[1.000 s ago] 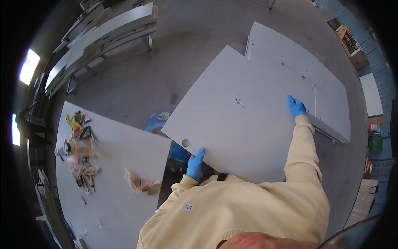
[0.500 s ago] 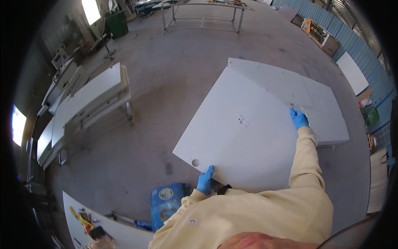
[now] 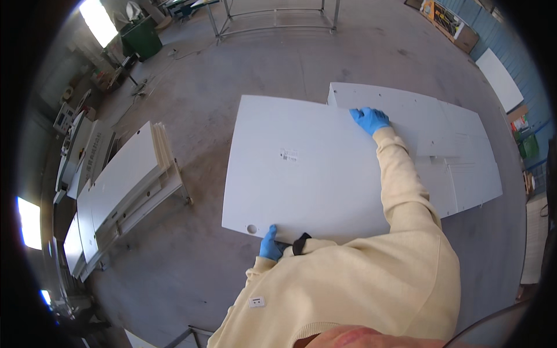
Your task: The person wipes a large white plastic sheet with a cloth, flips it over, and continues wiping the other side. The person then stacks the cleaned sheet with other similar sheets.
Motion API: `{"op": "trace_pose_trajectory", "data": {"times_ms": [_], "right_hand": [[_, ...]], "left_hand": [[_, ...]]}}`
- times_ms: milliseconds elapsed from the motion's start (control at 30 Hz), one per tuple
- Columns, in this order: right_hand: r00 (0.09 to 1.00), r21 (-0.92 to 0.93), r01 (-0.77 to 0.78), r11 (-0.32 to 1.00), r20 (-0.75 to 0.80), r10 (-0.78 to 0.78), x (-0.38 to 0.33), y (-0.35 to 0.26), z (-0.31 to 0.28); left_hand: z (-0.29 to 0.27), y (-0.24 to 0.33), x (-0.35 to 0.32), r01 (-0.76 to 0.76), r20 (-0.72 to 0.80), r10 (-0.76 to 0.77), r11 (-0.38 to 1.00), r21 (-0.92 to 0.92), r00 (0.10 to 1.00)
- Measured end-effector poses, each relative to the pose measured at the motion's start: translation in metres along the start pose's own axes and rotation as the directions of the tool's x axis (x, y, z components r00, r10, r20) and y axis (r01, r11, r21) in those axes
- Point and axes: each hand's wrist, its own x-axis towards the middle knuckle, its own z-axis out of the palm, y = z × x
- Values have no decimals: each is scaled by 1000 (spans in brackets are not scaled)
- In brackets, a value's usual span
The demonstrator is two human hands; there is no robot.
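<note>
A large white panel (image 3: 301,191) lies flat in front of my body, with a small printed label (image 3: 289,155) on its face and a round hole (image 3: 251,229) by its near left corner. My left hand (image 3: 271,246), in a blue glove, grips the near edge beside that hole, thumb on top and fingers hidden beneath. At the far edge, towards the right, my blue-gloved right hand (image 3: 371,120) is closed over the panel with its arm stretched across it. Beyond this hand more white panels (image 3: 467,153) lie stacked, partly covered by the held one.
To the left, long white panels (image 3: 125,174) rest on a metal stand. A metal-framed table (image 3: 278,26) stands at the far side, near a green bin (image 3: 141,39). Against the blue wall at right leans a white board (image 3: 500,80). A metal frame (image 3: 188,336) shows at the lower edge.
The held panel has swung and shifted left, uncovering more of the stack at right. My right hand has moved left and away from me; the left hand has shifted slightly left, still gripping the near edge.
</note>
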Motion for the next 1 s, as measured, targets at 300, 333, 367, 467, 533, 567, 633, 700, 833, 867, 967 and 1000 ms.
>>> {"op": "trace_pose_trajectory", "data": {"times_ms": [300, 333, 367, 467, 533, 567, 633, 700, 833, 867, 967, 1000], "right_hand": [[984, 20, -179, 984, -6, 179, 188, -58, 3], [981, 19, -188, 982, -38, 189, 210, -56, 11], [977, 9, -199, 980, -79, 200, 233, -51, 13], [960, 11, -238, 971, -148, 237, 304, -41, 21], [956, 24, -243, 970, -163, 244, 359, -40, 27], [954, 33, -241, 970, -173, 243, 396, -38, 25], [957, 31, -239, 970, -163, 241, 469, -39, 16], [959, 19, -262, 965, -108, 262, 527, -55, 9], [970, 7, -237, 972, -63, 236, 639, -71, 12], [974, 4, -218, 976, -62, 218, 666, -74, 14], [974, 7, -209, 978, -88, 209, 741, -63, 21], [972, 18, -211, 977, -104, 211, 769, -57, 23]], "left_hand": [[121, 239, 120, -34, 40, 26, 978, 208, 999], [139, 261, 136, -29, 13, 27, 974, 225, 1000], [161, 279, 158, -22, -2, 23, 970, 241, 1000], [219, 336, 220, -1, -20, 7, 961, 276, 1000], [251, 372, 266, 12, 37, -22, 967, 255, 999], [269, 395, 295, 19, 104, -44, 973, 231, 994], [318, 426, 333, 2, 104, -26, 974, 227, 994], [370, 456, 348, -33, -41, 47, 956, 293, 998], [411, 518, 412, -34, 16, 30, 935, 353, 999], [417, 534, 436, -22, 23, 16, 942, 334, 1000], [468, 583, 507, 52, -20, -48, 937, 347, 999], [479, 602, 535, 120, -4, -126, 938, 326, 992]]}}
